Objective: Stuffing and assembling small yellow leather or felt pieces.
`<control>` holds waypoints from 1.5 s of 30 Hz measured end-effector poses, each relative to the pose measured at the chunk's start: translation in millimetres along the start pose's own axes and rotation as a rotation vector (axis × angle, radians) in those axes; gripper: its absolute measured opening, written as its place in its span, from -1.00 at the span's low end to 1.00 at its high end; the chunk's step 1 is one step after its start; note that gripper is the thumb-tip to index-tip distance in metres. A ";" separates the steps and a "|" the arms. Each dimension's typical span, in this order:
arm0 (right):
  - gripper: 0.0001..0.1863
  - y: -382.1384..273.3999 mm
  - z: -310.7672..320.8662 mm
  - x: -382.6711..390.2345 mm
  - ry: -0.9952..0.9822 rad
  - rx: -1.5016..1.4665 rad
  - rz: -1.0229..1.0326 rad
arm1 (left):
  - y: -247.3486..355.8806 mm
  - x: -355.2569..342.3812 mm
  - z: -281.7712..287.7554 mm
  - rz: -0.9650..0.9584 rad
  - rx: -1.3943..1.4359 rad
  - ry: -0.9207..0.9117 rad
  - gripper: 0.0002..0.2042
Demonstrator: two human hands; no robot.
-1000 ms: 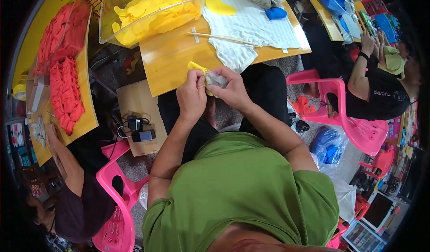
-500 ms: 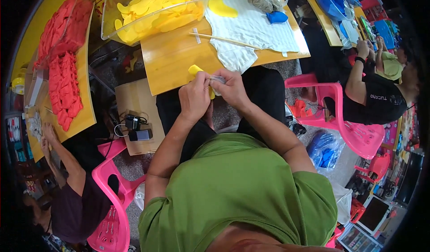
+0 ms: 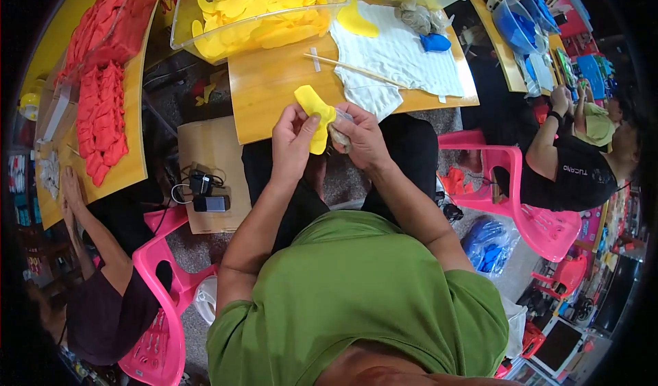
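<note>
Above my lap, in front of the table edge, I hold a flat, soft-looking yellow piece [image 3: 312, 110] that spreads up and down and narrows on its right side. My left hand [image 3: 292, 139] is closed on its left part, the thumb pressed on its surface. My right hand [image 3: 363, 138] pinches a greyish, crumpled bundle [image 3: 339, 139] against the piece's narrow right side; the fingers partly hide the bundle. Beyond my hands, a thin wooden stick [image 3: 356, 70] lies across a white cloth [image 3: 404, 53]. A loose yellow piece [image 3: 356, 19] rests on the cloth's far left corner.
A clear bin [image 3: 260, 33] of yellow pieces stands on the wooden table [image 3: 267, 98]. A small blue piece [image 3: 434, 42] and a grey clump [image 3: 416, 18] lie on the cloth. Red pieces [image 3: 101, 122] cover the left table. Pink chairs [image 3: 161, 304] and co-workers flank me.
My hands have moved slightly apart and turned, so more of the yellow piece and the greyish bundle shows. The whole view has shifted slightly.
</note>
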State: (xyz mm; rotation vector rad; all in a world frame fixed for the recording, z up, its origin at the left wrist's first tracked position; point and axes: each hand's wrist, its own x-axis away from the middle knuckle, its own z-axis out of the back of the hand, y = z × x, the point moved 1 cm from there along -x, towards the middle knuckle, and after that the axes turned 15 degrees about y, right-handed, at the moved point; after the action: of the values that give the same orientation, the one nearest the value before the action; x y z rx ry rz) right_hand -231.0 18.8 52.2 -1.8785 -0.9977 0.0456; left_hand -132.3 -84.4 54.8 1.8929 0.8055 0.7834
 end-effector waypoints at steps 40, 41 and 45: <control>-0.75 5.3 -4.2 25.4 0.062 0.265 0.202 | 0.4 26.4 14.2 0.061 -0.457 -0.336 -0.65; -0.71 8.5 -2.7 22.3 0.123 0.271 0.282 | 0.0 27.5 12.2 0.063 -0.459 -0.337 -0.65; -0.73 19.0 -0.4 14.4 0.241 0.265 0.377 | -6.6 32.7 7.8 -0.016 -0.504 -0.267 -0.68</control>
State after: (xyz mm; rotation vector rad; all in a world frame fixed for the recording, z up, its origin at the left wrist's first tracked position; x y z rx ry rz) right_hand -209.6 24.3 43.2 -1.7531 -0.4421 0.1617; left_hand -108.5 -59.9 52.0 1.4920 0.4075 0.6333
